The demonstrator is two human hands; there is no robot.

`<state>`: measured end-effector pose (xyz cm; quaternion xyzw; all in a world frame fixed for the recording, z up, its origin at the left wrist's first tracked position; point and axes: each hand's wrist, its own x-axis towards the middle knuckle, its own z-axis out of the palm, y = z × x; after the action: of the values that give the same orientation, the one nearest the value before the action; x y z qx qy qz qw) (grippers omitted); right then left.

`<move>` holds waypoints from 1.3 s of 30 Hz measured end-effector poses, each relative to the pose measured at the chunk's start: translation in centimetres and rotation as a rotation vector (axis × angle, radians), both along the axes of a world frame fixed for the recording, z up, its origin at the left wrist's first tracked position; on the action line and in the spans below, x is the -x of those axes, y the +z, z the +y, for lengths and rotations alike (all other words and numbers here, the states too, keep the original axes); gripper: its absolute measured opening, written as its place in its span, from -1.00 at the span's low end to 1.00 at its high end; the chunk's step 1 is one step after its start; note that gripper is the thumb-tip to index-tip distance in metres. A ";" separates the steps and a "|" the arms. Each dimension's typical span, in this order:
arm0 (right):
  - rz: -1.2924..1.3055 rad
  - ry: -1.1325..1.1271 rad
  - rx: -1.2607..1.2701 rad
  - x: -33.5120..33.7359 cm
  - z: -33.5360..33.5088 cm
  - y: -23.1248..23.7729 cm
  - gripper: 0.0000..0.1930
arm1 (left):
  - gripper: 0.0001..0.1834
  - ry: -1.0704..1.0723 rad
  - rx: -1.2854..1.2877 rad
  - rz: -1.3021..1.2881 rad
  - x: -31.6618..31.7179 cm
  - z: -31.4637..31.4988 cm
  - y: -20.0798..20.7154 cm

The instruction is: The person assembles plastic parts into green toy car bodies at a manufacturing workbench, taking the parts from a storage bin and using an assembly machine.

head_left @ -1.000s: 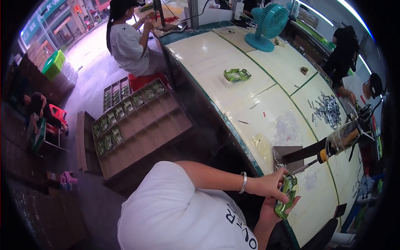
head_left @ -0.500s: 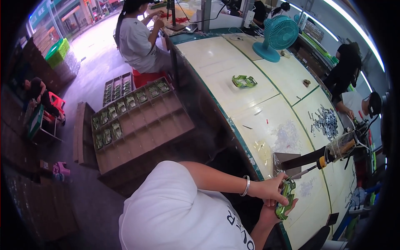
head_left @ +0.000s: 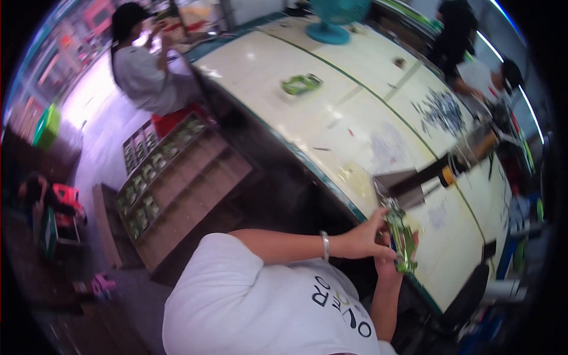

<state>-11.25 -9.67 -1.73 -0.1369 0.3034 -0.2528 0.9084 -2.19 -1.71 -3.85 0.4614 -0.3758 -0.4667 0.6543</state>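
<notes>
"What are we holding?"

"Our left hand and right hand both grip a long green plastic-looking casing."

"And around them?"

"Just beyond our left hand, a brown rectangular metal-looking plate sits on the smooth cream green-edged table; well past that hand lies a second green plastic-looking casing."

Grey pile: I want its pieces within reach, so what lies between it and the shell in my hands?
In the head view, the dark arm and its base stand between the held shell and the grey pile; beyond them, a green strip crosses the tabletop.
</notes>
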 end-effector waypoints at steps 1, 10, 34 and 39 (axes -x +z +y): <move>-0.108 0.111 -0.021 0.0 -0.8 -1.2 -0.39 | 0.06 0.014 0.027 -0.005 -0.3 0.5 -0.2; -0.612 0.455 -0.220 1.1 -3.6 -3.3 -0.41 | 0.14 -0.122 0.026 -0.050 -0.8 1.3 1.2; -0.766 0.481 -0.308 1.0 -3.4 -2.2 -0.42 | 0.22 -0.184 0.078 -0.085 -1.0 2.0 2.3; -0.765 0.491 -0.298 1.1 -3.4 -2.1 -0.42 | 0.23 -0.199 0.083 -0.087 -1.1 2.2 2.5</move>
<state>-12.30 -13.08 -3.83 0.0300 -0.0613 -0.0169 0.9975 -1.10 0.44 -1.34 0.4142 -0.4669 -0.4929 0.6062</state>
